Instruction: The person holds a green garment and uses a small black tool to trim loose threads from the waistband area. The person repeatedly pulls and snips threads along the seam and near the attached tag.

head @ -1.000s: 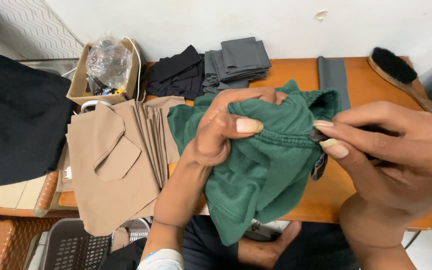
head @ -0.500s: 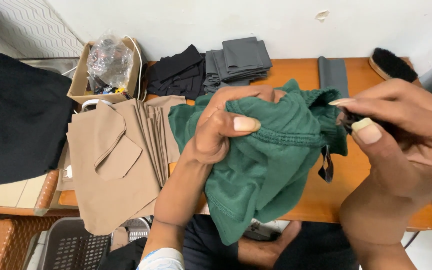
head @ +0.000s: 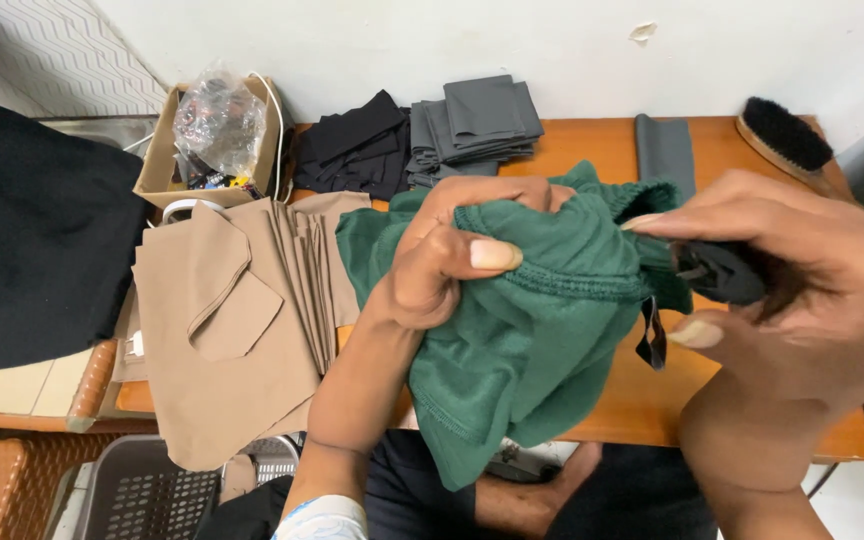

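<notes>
A green knitted garment (head: pixel 542 330) is held up above the near edge of the orange worktop (head: pixel 602 150). The left hand (head: pixel 452 260) is clamped on the garment's upper edge, the thumb pressed across the ribbed band and the fingers buried in the folds behind it. The right hand (head: pixel 792 270) is closed around a small black piece (head: pixel 722 272) at the garment's right edge, pinched between thumb and fingers; what that piece is cannot be told.

Left of the garment a stack of tan fabric pieces (head: pixel 232 320) lies on the worktop. Beyond the garment folded black cloth (head: pixel 352 150) and folded grey cloth (head: pixel 477 125) are seen side by side, and further left a cardboard box (head: pixel 162 155) with a clear plastic bag (head: pixel 217 120). Beyond the garment to the right lie a grey strip (head: pixel 665 150) and a black-bristled brush (head: pixel 787 135).
</notes>
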